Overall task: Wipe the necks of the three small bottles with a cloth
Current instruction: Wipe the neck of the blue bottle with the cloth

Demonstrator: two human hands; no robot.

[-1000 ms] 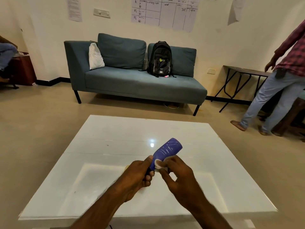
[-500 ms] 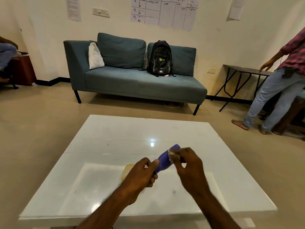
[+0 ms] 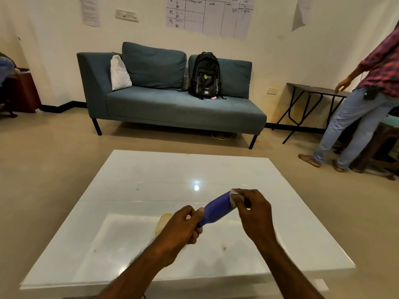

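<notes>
Hands hold a purple bottle (image 3: pixel 218 210) tilted above the white table (image 3: pixel 280 234): the left hand (image 3: pixel 181 229) grips its lower, narrow end, while the right hand (image 3: pixel 254 214) pinches a small cloth (image 3: pixel 234 196) against its upper end.

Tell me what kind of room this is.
Probably an office lounge or shared workroom: a blue sofa with a backpack on it, handwritten charts taped to the wall, and a low white table.
</notes>
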